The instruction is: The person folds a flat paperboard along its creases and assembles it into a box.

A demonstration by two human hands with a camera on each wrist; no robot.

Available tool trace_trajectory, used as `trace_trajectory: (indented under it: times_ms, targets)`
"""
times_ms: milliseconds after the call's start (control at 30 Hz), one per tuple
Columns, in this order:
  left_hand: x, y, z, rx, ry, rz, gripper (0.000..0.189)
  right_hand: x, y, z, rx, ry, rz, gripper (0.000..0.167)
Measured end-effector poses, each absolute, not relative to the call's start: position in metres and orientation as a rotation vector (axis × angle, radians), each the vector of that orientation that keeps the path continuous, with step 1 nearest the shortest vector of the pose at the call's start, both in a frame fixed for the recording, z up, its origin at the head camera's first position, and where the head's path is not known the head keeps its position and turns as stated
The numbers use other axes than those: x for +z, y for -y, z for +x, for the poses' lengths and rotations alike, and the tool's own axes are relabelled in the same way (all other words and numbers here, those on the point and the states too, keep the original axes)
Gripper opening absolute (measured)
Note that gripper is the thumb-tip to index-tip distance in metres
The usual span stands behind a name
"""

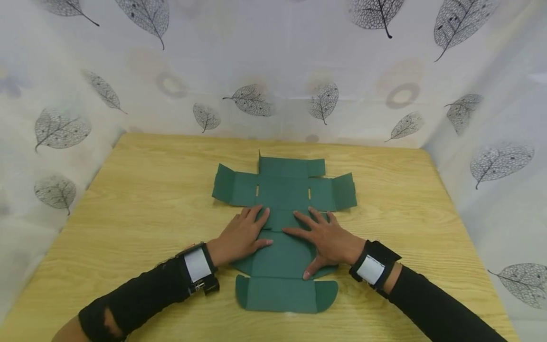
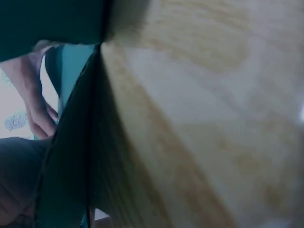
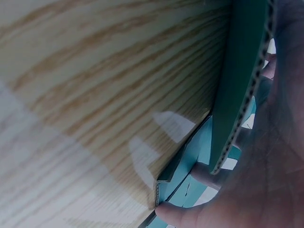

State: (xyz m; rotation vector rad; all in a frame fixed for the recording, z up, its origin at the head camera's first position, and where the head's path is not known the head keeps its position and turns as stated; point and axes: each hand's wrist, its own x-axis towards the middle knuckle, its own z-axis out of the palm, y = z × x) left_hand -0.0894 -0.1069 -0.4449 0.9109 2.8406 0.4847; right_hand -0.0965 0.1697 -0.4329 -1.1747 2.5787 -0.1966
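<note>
A dark green cardboard box blank (image 1: 282,190) lies mostly unfolded on the wooden table, its side flaps spread and several far ones tilted up. My left hand (image 1: 241,237) rests on its left side near the middle crease, thumb reaching over the lower panel. Opposite it, my right hand (image 1: 331,240) spreads its fingers over the right side, thumb pointing toward the near crease. In the left wrist view a folded green flap (image 2: 69,156) rises beside the hand. The right wrist view shows a raised flap with a corrugated edge (image 3: 237,95) next to the palm (image 3: 256,180).
Light wood-grain table (image 1: 149,190) extends around the cardboard. White curtains with a leaf print (image 1: 273,57) hang behind the table and along both sides. Both forearms wear black sleeves and wrist straps (image 1: 198,266).
</note>
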Motion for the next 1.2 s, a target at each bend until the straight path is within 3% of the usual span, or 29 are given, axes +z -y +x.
trace_trajectory:
  times_ms: [200, 367, 733, 967, 1200]
  targets:
    - [-0.444, 0.121, -0.085, 0.728, -2.888, 0.865, 0.114, -0.432, -0.167, -0.099, -0.208, -2.556, -1.181, 0.113]
    - [-0.439, 0.128, -0.083, 0.534, -2.911, 1.064, 0.104, -0.428, -0.167, -0.1, -0.172, -2.565, -1.164, 0.113]
    - [-0.44, 0.125, -0.08, 0.492, -2.805, 0.976, 0.097, -0.404, -0.164, -0.11, -0.184, -2.475, -1.107, 0.11]
    - [-0.438, 0.125, -0.082, 0.465, -2.8, 0.927, 0.097, -0.37, -0.152, -0.158, -0.166, -2.641, -1.02, 0.114]
    - [-0.437, 0.124, -0.077, 0.521, -2.759, 0.892, 0.094, -0.366, -0.132, -0.217, 0.017, -2.689, -0.782, 0.118]
